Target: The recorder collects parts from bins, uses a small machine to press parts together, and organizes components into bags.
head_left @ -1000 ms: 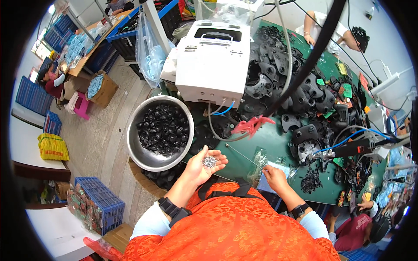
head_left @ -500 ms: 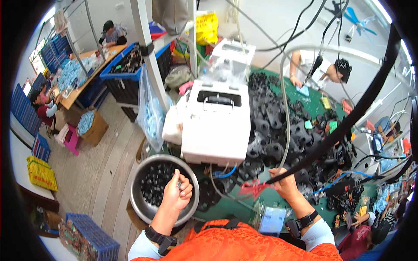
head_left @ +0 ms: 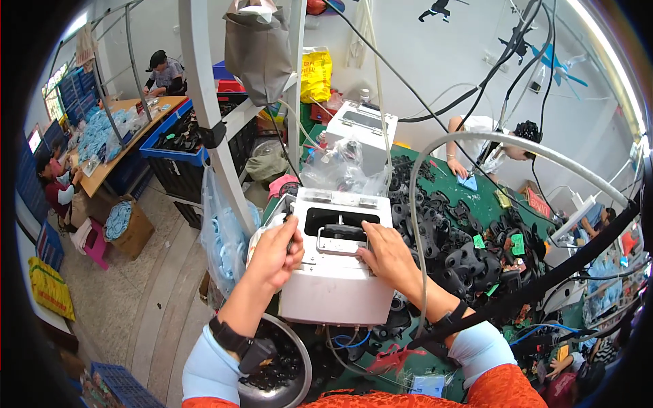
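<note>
A white box-shaped machine (head_left: 338,304) stands in front of me, with a dark opening and a metal handle (head_left: 336,249) on its top. My left hand (head_left: 275,256) is closed by the left edge of that opening. Its fingers curl in, and their contents are mostly hidden. My right hand (head_left: 393,256) lies on the right side of the top, fingers stretched, the thumb near the handle's right end. Below my left forearm a steel bowl (head_left: 304,367) holds many black round pieces, partly covered by the arm.
Black plastic shells (head_left: 435,231) cover much of the green table (head_left: 449,178). A second white machine (head_left: 367,132) stands behind. Cables (head_left: 537,262) cross at the right, and a metal post (head_left: 204,102) rises at the left. A person in white (head_left: 496,139) works across the table.
My left hand has moved up from over the bowl, where small silver pieces showed in it, to the machine. My right hand has left the cable and pink strip and now rests on the machine's top.
</note>
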`<state>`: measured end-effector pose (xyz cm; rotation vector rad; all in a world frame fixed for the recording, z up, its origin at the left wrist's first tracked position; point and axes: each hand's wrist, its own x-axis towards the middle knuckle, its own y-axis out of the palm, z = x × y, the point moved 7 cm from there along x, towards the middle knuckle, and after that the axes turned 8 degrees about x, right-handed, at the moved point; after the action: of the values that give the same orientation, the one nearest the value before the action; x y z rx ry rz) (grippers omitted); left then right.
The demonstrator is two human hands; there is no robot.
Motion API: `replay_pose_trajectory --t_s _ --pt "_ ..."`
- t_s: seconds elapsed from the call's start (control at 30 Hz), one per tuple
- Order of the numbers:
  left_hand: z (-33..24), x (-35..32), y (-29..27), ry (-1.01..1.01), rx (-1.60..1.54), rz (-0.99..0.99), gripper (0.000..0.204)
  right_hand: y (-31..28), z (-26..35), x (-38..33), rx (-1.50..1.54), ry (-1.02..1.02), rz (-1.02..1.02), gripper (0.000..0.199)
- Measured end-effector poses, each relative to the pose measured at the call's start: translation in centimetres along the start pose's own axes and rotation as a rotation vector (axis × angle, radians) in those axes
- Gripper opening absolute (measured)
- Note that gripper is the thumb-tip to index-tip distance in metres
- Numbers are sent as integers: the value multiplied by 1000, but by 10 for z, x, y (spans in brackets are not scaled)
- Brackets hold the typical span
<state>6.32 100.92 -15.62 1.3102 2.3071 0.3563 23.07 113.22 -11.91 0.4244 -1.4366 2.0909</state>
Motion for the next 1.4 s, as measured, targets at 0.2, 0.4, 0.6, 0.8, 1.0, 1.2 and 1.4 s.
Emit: replay_pose_trajectory --t_s 0.2,0.4,0.6,0.8,1.0,1.2,1.4 --pt "-13 71 16 -10 204 70 38 4 -8 -6 346 142 75 58" --pt "-9 98 26 -68 505 142 41 -5 8 -16 367 74 38 64" --pt "-29 107 54 276 1075 240 44 6 20 -30 146 -241 32 38" --pt "-26 113 60 581 1433 229 33 8 16 -27 168 -212 52 36" --pt "-36 100 63 506 1197 600 30 11 11 -27 167 -197 15 28" --pt "-35 98 53 554 1268 524 33 14 8 -27 185 -175 25 26" --pt "-49 88 53 618 1161 500 30 11 9 -30 190 -195 38 26"
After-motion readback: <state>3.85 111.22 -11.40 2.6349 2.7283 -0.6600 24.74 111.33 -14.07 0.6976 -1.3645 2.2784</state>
